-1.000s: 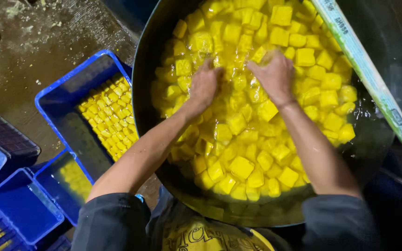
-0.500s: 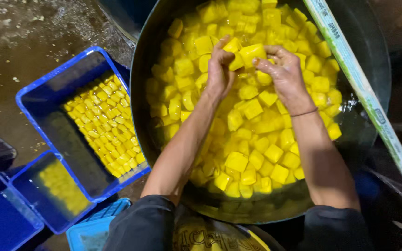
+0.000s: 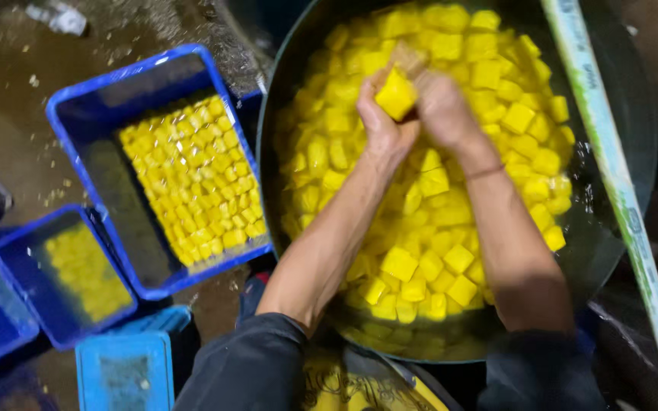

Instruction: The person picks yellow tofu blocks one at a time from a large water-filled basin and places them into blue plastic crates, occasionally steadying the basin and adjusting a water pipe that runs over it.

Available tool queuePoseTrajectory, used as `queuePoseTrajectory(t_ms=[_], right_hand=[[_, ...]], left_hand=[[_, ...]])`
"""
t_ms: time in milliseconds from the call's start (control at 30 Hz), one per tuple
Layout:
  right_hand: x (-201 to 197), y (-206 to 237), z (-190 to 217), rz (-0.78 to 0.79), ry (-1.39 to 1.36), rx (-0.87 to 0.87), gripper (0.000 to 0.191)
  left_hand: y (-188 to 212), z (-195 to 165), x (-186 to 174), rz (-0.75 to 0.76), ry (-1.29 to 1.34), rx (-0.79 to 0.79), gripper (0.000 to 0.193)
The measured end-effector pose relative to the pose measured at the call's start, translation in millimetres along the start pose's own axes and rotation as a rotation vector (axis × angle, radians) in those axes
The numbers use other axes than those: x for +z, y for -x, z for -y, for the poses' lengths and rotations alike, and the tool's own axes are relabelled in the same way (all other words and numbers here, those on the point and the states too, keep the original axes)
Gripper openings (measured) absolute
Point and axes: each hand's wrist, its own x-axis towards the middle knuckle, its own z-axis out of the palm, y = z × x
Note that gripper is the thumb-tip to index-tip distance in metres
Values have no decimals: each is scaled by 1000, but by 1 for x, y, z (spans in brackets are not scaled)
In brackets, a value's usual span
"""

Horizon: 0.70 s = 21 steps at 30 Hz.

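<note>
Around the pan: A blue crate (image 3: pixel 89 106) sat at centre left of the frame, just beside the pan, part-filled with rows of small yellow cubes (image 3: pixel 196 179). A smaller blue crate (image 3: pixel 20 243) lay at lower left with a blurred yellow heap in it, and a blue crate lid or base (image 3: pixel 125 371) showed at the bottom edge. The wet dark floor (image 3: pixel 9 114) filled the upper left.
In the way: A long pale green strip (image 3: pixel 611 183) ran down the right side of the frame, crossing over the pan's rim.
Pan: The big dark round pan (image 3: pixel 618 99) filled the centre and right, full of yellow cubes in liquid (image 3: pixel 436 251).
Hands: The left hand (image 3: pixel 382 125) and right hand (image 3: pixel 443 106) met at upper centre above the pile, fingers clenched together around one raised yellow cube (image 3: pixel 395 94).
Hard to make out: The right fingers were smeared by motion, so how many touched the cube I could not tell. The pan's lower rim was hidden behind the dark sleeves (image 3: pixel 245 369).
Since half a second before: The hands had come closer together and lifted clear of the pile; earlier they were spread and gripping several cubes. The view had swung, bringing the crates nearer the centre.
</note>
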Motion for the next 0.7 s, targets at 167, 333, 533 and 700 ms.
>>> queuePoseTrajectory(t_ms=[167, 333, 533, 700], right_hand=[[50, -36, -44, 156, 440, -246, 25], [86, -17, -41, 270, 574, -615, 37], [80, 41, 75, 357, -351, 350, 39], [144, 115, 195, 532, -224, 217, 48]], left_hand=[[18, -92, 44, 445, 33, 129, 39], [59, -192, 63, 458, -27, 215, 39], [107, -256, -4, 242, -97, 333, 45], [148, -255, -83, 79, -128, 202, 47]])
